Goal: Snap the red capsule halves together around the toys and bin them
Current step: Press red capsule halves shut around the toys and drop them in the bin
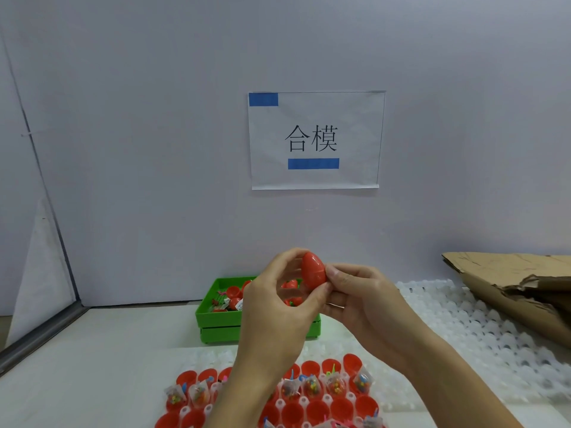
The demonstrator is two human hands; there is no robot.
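Observation:
A closed red egg-shaped capsule [313,271] is held up in front of the wall, above the table. My left hand [279,301] curls round its left and lower side, and my right hand [358,299] pinches its right side with thumb and fingers. Behind my hands stands a green bin [216,319] holding red capsules and small toy parts. At the bottom, a white holder tray [352,396] carries several open red capsule halves [318,410], some with small bagged toys [335,384] in them.
White bumpy plastic trays [463,341] are spread at the right. Torn brown cardboard [519,285] lies at the far right over them. A paper sign [316,140] is taped to the back wall. A partition wall closes the left side.

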